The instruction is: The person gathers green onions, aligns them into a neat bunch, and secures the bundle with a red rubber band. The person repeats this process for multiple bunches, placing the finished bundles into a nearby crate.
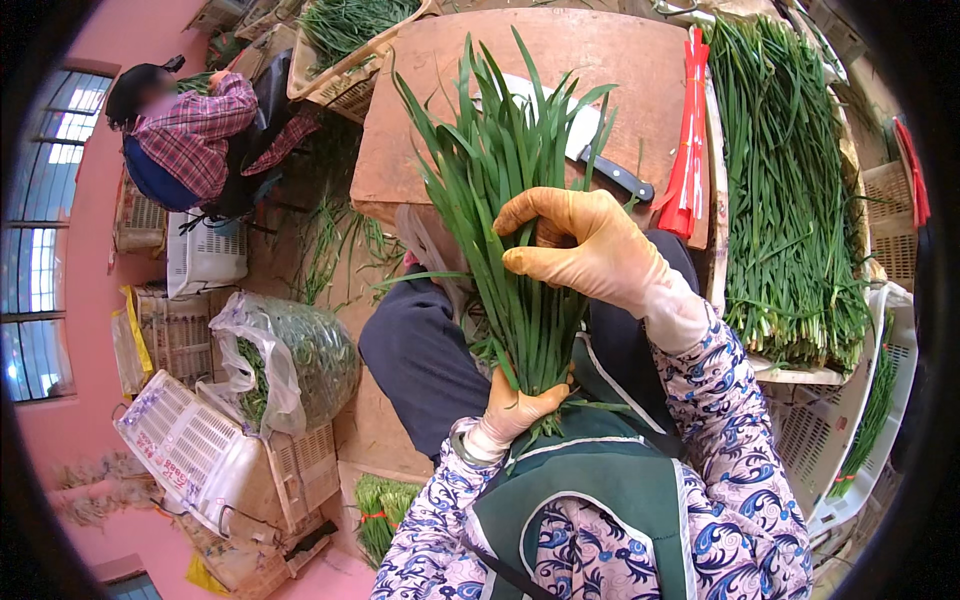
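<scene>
A bunch of green Chinese chives [525, 300] stands upright before me, its leaves fanning out at the top. My left hand [517, 412], in a stained thin glove, grips the bunch around its lower end, close to my green apron [585, 457]. Over the right side of the leaves hovers my right hand [592, 251], gloved too. Its thumb and forefinger are curved and apart, and the other fingers curl partly out of sight. Behind the leaves, a broad-bladed kitchen knife [585, 135] with a black handle lies on the wooden board [645, 60], its blade partly hidden.
Red ties [686, 142] lie along the board's right edge. A crate of long chives [787, 195] stands at right. Another chive-filled crate [337, 82] is beyond the board. At left are a plastic bag of greens [315, 360], stacked crates [195, 442] and a seated person [187, 142]. Trimmings litter the floor.
</scene>
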Available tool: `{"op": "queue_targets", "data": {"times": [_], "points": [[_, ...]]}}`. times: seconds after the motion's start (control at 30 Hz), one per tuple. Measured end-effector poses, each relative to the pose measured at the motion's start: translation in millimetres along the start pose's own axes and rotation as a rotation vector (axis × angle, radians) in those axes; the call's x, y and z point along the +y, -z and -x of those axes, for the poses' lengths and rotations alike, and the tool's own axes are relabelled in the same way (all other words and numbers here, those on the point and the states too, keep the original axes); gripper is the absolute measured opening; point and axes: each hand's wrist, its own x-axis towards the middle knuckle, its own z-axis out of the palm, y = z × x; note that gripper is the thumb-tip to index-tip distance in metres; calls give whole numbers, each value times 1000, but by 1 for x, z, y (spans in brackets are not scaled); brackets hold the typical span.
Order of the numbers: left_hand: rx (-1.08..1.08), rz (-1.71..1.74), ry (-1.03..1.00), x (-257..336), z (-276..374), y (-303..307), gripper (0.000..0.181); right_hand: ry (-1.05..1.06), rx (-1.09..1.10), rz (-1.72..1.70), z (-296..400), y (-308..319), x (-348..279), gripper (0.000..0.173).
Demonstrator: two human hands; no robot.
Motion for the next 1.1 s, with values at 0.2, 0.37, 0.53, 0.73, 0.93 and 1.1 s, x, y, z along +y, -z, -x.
{"op": "queue_targets", "data": {"times": [0.2, 0.37, 0.53, 0.73, 0.93, 1.1], "points": [[-13, -78, 18, -3, -3, 3, 36, -76, -38, -100, 1, 4, -1, 22], [3, -122, -22, -10, -3, 5, 37, -111, -14, -93, 1, 1, 1, 19], [22, -163, -11, -11, -2, 8, 34, -129, 5, -181, 2, -2, 7, 17], [26, -19, 28, -6, -3, 3, 35, -130, 17, -267, 1, 0, 10, 15], [49, -22, 22, -10, -4, 7, 35, -4, 54, -99, -1, 3, 19, 14], [52, -73, -7, -10, -4, 7, 34, 165, 166, -190, -5, -7, 34, 11]]}}
